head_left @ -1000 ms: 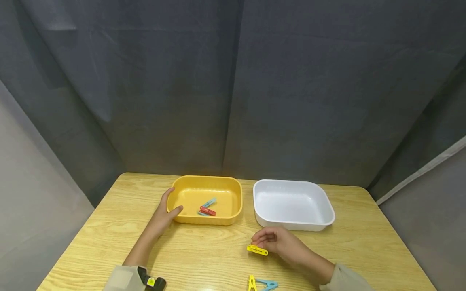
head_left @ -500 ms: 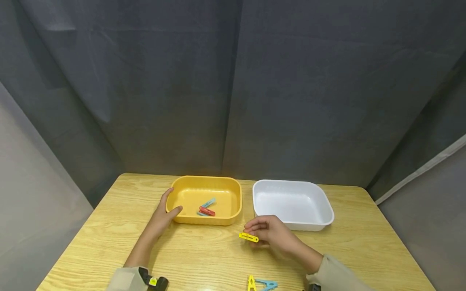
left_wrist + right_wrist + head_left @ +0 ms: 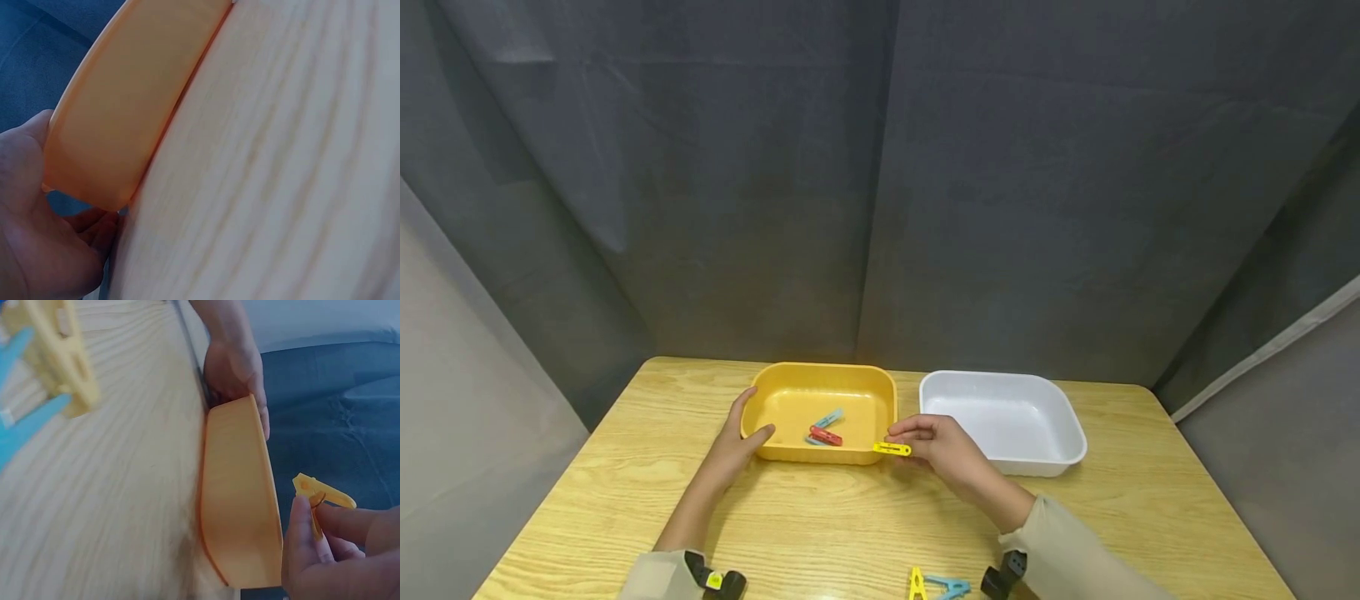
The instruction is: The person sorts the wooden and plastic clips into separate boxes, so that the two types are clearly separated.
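A yellow tub [image 3: 790, 373] stands on the wooden table [image 3: 820, 525], with a red clothespin [image 3: 826, 436] and a light blue clothespin [image 3: 830, 417] lying inside. My left hand [image 3: 737, 442] grips the tub's near left corner, thumb on the front wall; the left wrist view shows the tub [image 3: 125, 119] against my palm [image 3: 37, 237]. My right hand [image 3: 936, 446] pinches a yellow clothespin [image 3: 892, 449] at the tub's near right corner, above its rim. The right wrist view shows the pin [image 3: 322, 494] between my fingertips beside the tub's wall [image 3: 240, 506].
A white tub [image 3: 1075, 433] sits right of the yellow one. A yellow clothespin [image 3: 917, 585] and a light blue clothespin [image 3: 949, 587] lie at the table's near edge. Dark curtains hang behind the table.
My right hand has carried the yellow clothespin up from the table, leftward and farther away, to the yellow tub's near right corner. My left hand has stayed on the tub.
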`<control>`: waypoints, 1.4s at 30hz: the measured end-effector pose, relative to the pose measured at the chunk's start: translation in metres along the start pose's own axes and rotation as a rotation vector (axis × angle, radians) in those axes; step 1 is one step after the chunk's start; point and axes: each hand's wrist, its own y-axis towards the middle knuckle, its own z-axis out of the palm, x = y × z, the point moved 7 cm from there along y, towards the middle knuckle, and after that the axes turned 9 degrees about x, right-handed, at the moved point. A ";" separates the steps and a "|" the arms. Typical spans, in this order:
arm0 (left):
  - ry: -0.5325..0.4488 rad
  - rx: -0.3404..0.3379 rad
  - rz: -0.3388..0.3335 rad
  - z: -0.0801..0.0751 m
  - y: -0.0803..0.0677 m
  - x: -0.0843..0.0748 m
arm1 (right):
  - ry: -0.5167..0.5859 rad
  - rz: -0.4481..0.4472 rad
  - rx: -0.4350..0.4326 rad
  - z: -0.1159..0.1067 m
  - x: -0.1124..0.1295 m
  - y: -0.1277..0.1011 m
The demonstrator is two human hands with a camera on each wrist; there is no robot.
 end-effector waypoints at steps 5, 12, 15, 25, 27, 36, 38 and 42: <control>0.003 -0.007 -0.011 -0.001 0.001 0.002 | 0.039 -0.018 -0.010 0.006 0.003 0.016; 0.008 0.000 -0.008 0.000 0.000 0.002 | 0.072 -0.007 -0.030 0.013 0.006 0.034; 0.007 0.002 0.004 0.000 0.000 0.000 | 0.090 -0.010 -0.040 0.015 0.008 0.041; 0.053 -0.005 -0.005 -0.003 0.001 0.001 | 0.133 0.029 -0.068 0.021 0.008 0.064; 0.060 -0.011 -0.013 -0.003 0.002 0.002 | 0.148 0.040 -0.071 0.022 0.006 0.069; 0.007 -0.016 -0.032 -0.003 0.003 0.004 | 0.215 0.086 -0.108 0.026 0.002 0.088; 0.000 -0.012 -0.030 -0.003 0.003 0.004 | 0.216 0.096 -0.117 0.027 0.002 0.092; 0.000 -0.012 -0.019 -0.002 0.001 0.002 | 0.207 0.119 -0.135 0.027 0.000 0.098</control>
